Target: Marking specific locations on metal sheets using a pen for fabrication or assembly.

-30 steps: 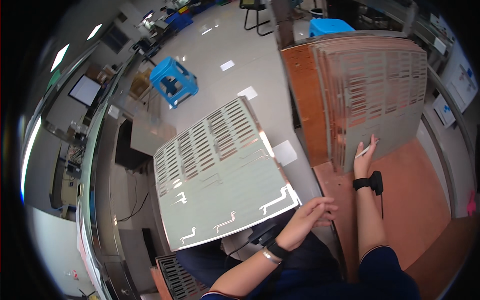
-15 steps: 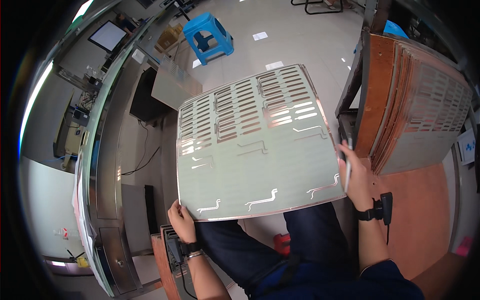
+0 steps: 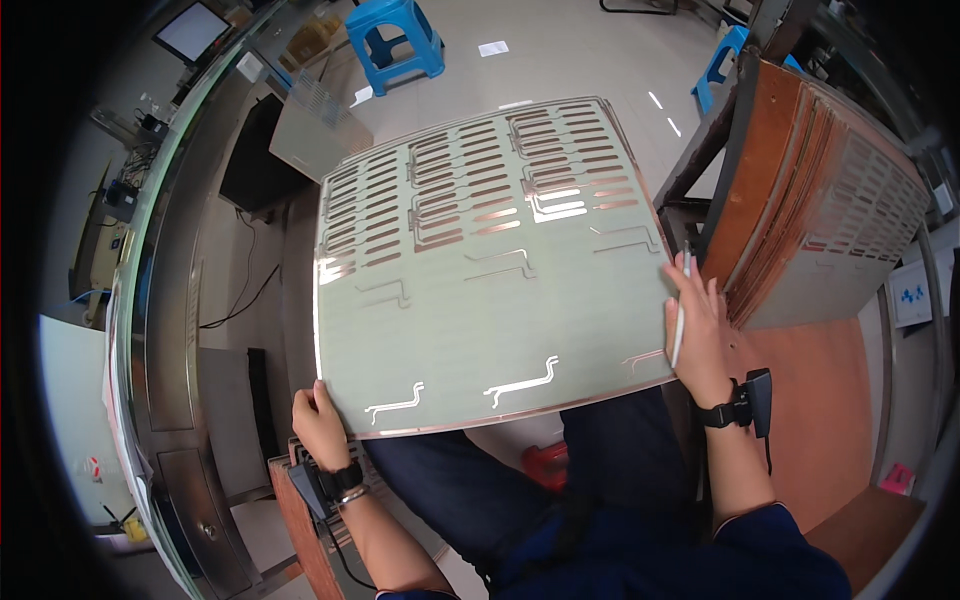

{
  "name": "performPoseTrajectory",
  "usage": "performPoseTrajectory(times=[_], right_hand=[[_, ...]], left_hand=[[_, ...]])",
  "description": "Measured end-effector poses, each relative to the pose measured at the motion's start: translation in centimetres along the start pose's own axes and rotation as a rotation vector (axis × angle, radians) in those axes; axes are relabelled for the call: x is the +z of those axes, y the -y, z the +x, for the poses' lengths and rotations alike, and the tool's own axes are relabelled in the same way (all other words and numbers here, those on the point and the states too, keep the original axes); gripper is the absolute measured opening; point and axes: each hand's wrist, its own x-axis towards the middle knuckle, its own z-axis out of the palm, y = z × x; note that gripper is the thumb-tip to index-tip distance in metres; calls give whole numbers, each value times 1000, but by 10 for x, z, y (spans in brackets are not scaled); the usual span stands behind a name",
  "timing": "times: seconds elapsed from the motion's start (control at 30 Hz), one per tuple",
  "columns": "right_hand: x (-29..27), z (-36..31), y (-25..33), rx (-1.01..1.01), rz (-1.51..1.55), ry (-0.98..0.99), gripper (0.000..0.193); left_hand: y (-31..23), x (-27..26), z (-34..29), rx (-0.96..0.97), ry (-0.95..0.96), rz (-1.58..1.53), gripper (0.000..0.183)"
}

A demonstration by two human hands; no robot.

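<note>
A large, thin circuit board panel [image 3: 490, 320], pale grey-green with copper-coloured slots and bent traces, lies tilted above my lap. My left hand [image 3: 320, 428] is closed on its near left corner, thumb along the left edge and the other fingers mostly hidden. At the near right edge, my right hand [image 3: 700, 335] steadies the panel. A slim white pen [image 3: 682, 318] is held among the fingers of that same hand, pointing away from me. Light glints off the copper near the far right slots and off the near traces.
More patterned panels [image 3: 860, 200] stand stacked on edge at the right against an orange-brown board [image 3: 752, 170]. A glass-topped metal bench [image 3: 170, 350] runs along the left. Beyond the panel stands a blue stool [image 3: 395, 45]. Another stack [image 3: 300, 500] sits low by my left forearm.
The whole view has shifted, with the surroundings sliding left and up. The panel's tilt differs slightly, so the glints fall on other slots and traces. Both hands stay at its edges.
</note>
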Motion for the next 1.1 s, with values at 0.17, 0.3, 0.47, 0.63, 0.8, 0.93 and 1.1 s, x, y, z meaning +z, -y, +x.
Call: performPoseTrajectory(times=[0.17,0.3,0.47,0.63,0.8,0.93,1.1], right_hand=[[-52,-5,-3,55,551,70,29],[-68,-30,-14,150,891,203,29],[-77,-53,13,327,1320,565,25],[-78,-48,36,124,1237,751,17],[-77,-51,34,75,1236,812,18],[-73,-52,35,13,1262,726,24],[-72,-50,28,3,1301,740,21]], left_hand=[[12,5,-25,-38,-39,-39,43],[-13,-10,-25,-64,51,252,31],[-102,-13,-87,487,195,-34,26],[-193,-31,-163,558,1142,-649,44],[-200,-34,-185,438,1137,-675,23],[-205,-33,-186,429,1044,-608,16],[-198,-28,-189,589,875,-611,19]])
